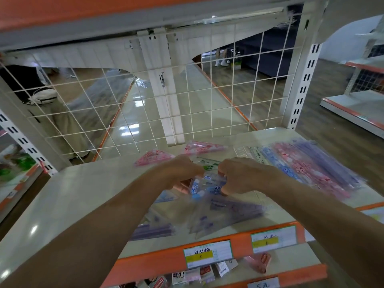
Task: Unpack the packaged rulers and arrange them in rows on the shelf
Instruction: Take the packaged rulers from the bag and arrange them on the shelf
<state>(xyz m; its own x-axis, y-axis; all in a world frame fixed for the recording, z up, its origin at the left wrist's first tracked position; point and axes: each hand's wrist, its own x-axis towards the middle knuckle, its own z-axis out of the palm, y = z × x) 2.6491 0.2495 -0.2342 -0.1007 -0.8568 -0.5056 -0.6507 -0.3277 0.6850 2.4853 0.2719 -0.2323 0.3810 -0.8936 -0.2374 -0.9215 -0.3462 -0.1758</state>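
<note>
A clear plastic packet of blue rulers is held over the cream shelf between both hands. My left hand grips its left end and my right hand pinches its right end, fingers curled. The packet hangs down blurred, with purple rulers showing below it. On the shelf to the right lie straight rulers in a row: blue, pink and purple. Two pink triangular rulers lie behind my hands. A purple ruler pack lies near the front edge.
A white wire grid backs the shelf, with uprights at both sides. The orange front rail carries price labels. Small boxed goods sit on the shelf below. A person's legs stand behind the grid at left.
</note>
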